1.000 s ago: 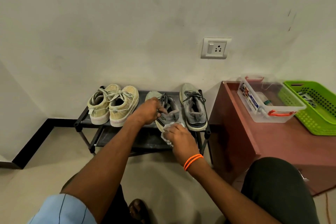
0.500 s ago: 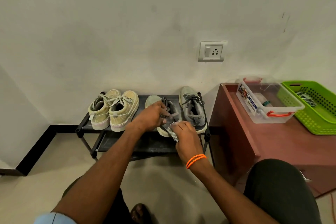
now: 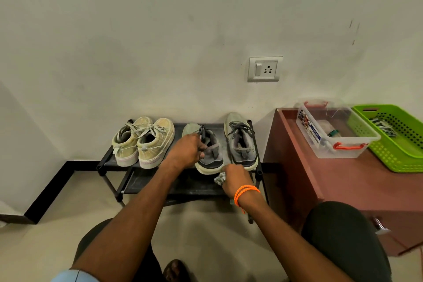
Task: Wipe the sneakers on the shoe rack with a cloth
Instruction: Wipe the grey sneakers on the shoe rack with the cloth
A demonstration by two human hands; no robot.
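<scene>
At your 3 o'clock, a reddish-brown cabinet (image 3: 357, 181) carries a clear plastic bin (image 3: 338, 142) with red handles, and a green perforated basket (image 3: 402, 146) sits just beside it on the right. At 12 o'clock, note the switch-and-socket plate (image 3: 265, 69) mounted on the white wall (image 3: 160, 41). A black skirting strip (image 3: 49, 192) runs along the floor at 9 o'clock.

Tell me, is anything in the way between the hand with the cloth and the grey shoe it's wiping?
Nothing visible is. The right hand holds the crumpled cloth right at the heel of the grey sneaker on the shoe rack. The left hand steadies that sneaker from its other side, clear of the cloth.
</scene>
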